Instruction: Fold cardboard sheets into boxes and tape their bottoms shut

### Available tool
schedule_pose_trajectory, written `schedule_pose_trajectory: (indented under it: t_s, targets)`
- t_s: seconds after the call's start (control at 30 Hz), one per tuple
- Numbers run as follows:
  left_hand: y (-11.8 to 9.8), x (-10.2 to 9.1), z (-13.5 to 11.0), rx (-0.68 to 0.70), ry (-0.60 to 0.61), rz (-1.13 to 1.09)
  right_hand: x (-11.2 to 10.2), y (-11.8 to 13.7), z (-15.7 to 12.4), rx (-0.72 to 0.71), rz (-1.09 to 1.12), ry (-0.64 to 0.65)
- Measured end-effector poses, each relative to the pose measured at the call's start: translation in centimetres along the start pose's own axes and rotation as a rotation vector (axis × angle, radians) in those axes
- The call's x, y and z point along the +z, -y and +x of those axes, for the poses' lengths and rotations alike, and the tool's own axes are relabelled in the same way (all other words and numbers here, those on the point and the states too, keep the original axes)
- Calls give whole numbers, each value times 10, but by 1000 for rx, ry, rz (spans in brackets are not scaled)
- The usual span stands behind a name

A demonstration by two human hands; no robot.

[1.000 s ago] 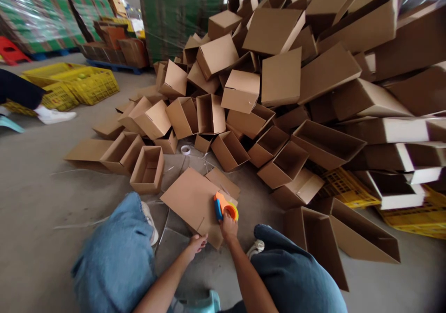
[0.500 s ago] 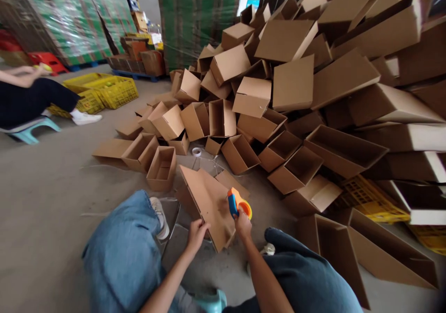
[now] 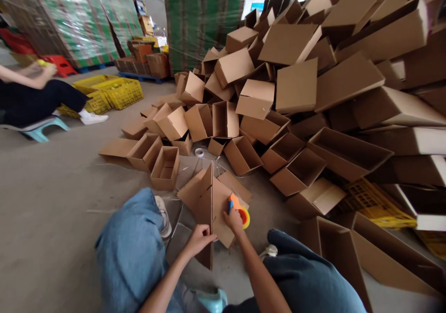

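Observation:
Between my knees a partly unfolded cardboard box [image 3: 204, 201] stands tilted, one edge toward me. My left hand [image 3: 200, 239] is closed on its near lower edge, thumb and fingers pinching the board. In my right hand [image 3: 234, 221] is an orange and blue tape dispenser [image 3: 240, 209] with a yellow roll, held against or just in front of the box's right panel; I cannot tell whether it touches. A loose cardboard flap [image 3: 235, 185] shows behind the box. The fingers of my right hand are wrapped round the dispenser and partly hidden.
A large heap of open cardboard boxes [image 3: 296, 85] rises ahead and to the right. A white tape roll [image 3: 199, 152] lies on the floor. Yellow crates [image 3: 125, 93] and a seated person [image 3: 38, 89] are at the left. A light blue stool [image 3: 211, 301] is beneath me.
The box has turned, so its near edge now stands upright and its left side shows. My left hand still grips its edge. My right hand and the dispenser have shifted slightly left and down.

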State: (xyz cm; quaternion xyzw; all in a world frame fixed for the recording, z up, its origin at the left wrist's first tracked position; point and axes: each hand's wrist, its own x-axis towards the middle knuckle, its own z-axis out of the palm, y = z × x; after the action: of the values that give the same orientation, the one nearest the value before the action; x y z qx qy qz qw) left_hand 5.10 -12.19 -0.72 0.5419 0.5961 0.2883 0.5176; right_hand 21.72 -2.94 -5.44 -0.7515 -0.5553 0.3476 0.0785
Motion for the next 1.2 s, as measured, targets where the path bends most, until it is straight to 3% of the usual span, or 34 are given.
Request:
schedule_pose_trajectory:
  t_s: [0.1,0.2,0.3,0.47,0.7,0.83,0.97,1.1,1.2]
  targets:
    - [3,1,3,4,45,-58,-2,29,-5,-137,226,87]
    - [4,-3,6,-17,73,-122,0,45,-24,-254,764,182]
    - [6,-11,7,-30,58,-151,8,50,-46,-279,964,147]
    - [2,-31,14,-3,-87,-237,16,51,-62,-210,990,143]
    - [-15,-48,48,76,-429,-270,39,50,-69,-194,1053,135]
    - [-13,-51,48,109,-370,-156,42,39,-72,-208,1016,19]
    - [-6,-53,41,122,-309,-229,20,34,-79,-335,879,-71]
    - [-6,-54,37,132,-273,-303,-6,41,-93,-465,555,-138]
    - [-12,-62,31,130,-264,-236,-18,46,-101,-538,330,-233]
